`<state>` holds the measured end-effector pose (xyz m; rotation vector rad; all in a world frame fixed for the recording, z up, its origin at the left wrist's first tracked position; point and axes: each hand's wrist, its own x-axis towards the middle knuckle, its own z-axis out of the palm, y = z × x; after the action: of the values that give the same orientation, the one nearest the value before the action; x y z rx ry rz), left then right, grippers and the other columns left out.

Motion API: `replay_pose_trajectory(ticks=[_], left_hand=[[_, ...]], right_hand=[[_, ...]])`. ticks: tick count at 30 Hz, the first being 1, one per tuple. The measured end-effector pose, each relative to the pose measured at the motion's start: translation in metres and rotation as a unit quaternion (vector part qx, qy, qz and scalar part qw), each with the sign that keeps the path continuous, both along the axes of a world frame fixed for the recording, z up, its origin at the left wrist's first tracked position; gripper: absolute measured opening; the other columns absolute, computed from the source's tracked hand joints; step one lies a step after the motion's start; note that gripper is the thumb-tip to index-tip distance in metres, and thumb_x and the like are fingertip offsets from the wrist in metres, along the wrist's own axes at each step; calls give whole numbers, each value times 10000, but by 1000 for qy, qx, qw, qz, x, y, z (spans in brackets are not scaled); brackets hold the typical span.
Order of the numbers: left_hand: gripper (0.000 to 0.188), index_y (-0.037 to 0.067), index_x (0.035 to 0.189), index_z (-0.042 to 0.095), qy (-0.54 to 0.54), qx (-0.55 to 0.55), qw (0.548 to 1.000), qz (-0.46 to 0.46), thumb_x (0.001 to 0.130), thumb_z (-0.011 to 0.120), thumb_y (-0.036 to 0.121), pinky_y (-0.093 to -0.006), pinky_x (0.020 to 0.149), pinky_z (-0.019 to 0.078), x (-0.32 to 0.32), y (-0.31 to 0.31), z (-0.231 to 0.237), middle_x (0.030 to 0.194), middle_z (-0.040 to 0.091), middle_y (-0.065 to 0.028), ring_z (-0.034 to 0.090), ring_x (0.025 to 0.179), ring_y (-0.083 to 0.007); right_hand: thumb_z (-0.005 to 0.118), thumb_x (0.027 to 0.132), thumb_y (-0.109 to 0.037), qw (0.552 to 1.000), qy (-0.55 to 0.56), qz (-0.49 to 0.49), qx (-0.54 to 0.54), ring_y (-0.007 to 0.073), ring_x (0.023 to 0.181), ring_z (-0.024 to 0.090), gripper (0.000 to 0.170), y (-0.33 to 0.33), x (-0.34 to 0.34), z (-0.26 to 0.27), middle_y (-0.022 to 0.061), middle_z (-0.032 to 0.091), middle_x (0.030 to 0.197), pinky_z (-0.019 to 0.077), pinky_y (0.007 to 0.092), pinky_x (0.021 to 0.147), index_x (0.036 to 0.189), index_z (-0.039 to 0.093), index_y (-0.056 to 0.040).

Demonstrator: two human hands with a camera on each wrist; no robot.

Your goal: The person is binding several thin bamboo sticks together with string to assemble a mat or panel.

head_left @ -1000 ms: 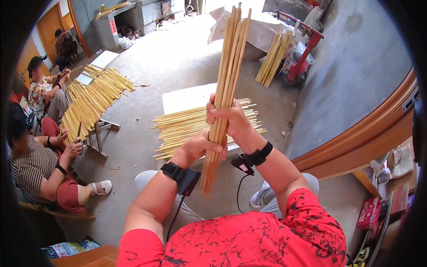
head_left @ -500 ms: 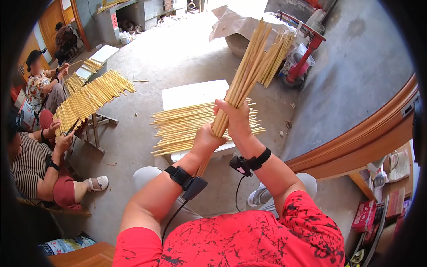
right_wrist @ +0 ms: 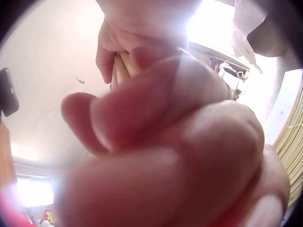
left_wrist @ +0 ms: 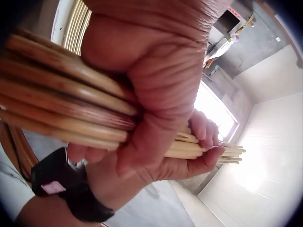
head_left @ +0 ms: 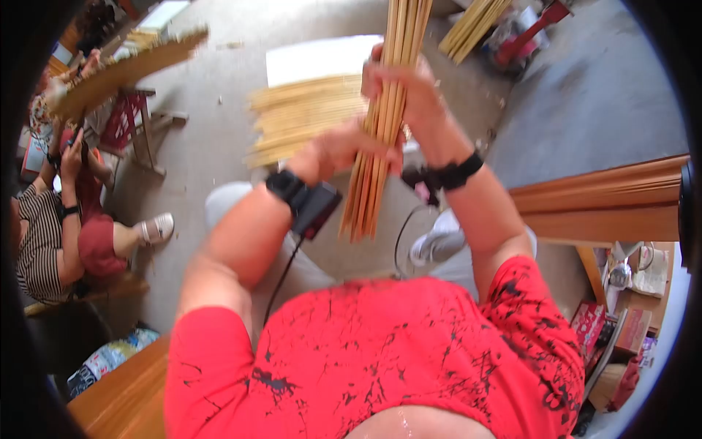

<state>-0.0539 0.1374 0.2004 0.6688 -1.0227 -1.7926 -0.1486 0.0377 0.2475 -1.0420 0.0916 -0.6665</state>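
Both hands grip one bundle of yellow-brown sticks [head_left: 363, 197], nearly upright with a slight rightward lean. The left hand [head_left: 340, 150] is lower on it, the right hand [head_left: 409, 88] just above. Up close in the left wrist view, the left thumb and palm [left_wrist: 156, 80] wrap the sticks [left_wrist: 61, 104]; beyond them the right hand [left_wrist: 175, 168] holds the same bundle. Large blurred fingers [right_wrist: 165, 142] hide most of the sticks [right_wrist: 122, 68] in the right wrist view. The bundle's top is cut off in the head view.
More sticks [head_left: 307, 113] lie beside a white board [head_left: 322, 58] ahead. At left, a seated person in stripes [head_left: 47, 249] is near a trestle [head_left: 142, 139] and raised sticks [head_left: 131, 69]. A wooden frame [head_left: 599, 197] stands at right; another bundle [head_left: 474, 28] is beyond.
The head view has tilted downward. The bundle, leaning right half a second ago, is more upright, its lower ends now spread below the left hand. At left, the neighbour's sticks appear tilted up and blurred.
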Motion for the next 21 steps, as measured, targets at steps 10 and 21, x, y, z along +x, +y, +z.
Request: replay_pose_trajectory(ticks=[10, 21], left_hand=[[234, 14, 901, 507, 53, -74, 967, 238, 702, 612, 78, -272, 555, 452, 45, -17, 15, 667, 526, -62, 534, 574, -145], [222, 58, 927, 490, 140, -122, 918, 350, 729, 590, 46, -333, 670, 440, 85, -12, 21, 663, 528, -62, 529, 621, -177]], right_hand=[[495, 891, -298, 988, 75, -133, -18, 208, 1032, 503, 426, -2, -8, -18, 130, 520, 1059, 427, 326, 843, 1155, 418, 26], [380, 877, -539, 931, 164, -161, 283, 206, 983, 507, 596, 76, -37, -96, 122, 529, 1013, 406, 338, 829, 1106, 458, 5]])
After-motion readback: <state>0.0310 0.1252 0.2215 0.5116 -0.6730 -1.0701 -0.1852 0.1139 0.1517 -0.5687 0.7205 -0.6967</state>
